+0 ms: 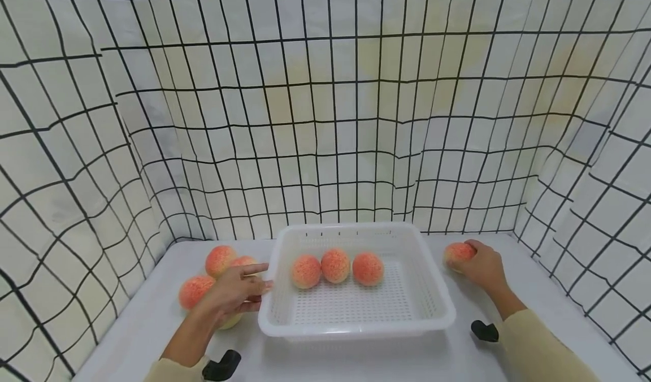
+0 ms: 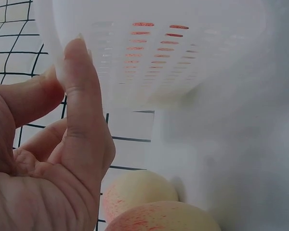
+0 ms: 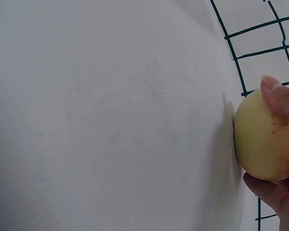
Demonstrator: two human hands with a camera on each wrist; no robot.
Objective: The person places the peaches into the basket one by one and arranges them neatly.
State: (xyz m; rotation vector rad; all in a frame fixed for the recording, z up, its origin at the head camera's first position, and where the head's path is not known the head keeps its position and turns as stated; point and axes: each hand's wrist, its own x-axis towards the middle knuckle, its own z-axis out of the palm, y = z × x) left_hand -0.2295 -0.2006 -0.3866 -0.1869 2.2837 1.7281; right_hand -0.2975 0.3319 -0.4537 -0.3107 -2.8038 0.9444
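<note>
On the counter point(image 1: 356, 364), mid-scene: white basket point(image 1: 351, 309), left rim pinched by fingers of left hand point(image 1: 235, 291), liable to tip and jostle three peaches point(image 1: 335, 265) inside if tugged. At right: right hand point(image 1: 485, 264), fingers curled round another peach point(image 1: 455, 253), apt to roll if loosened.

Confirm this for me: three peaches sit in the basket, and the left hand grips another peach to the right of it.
Wrong hand: the right hand grips that other peach, as the head view shows. Three peaches do sit in the basket.
</note>
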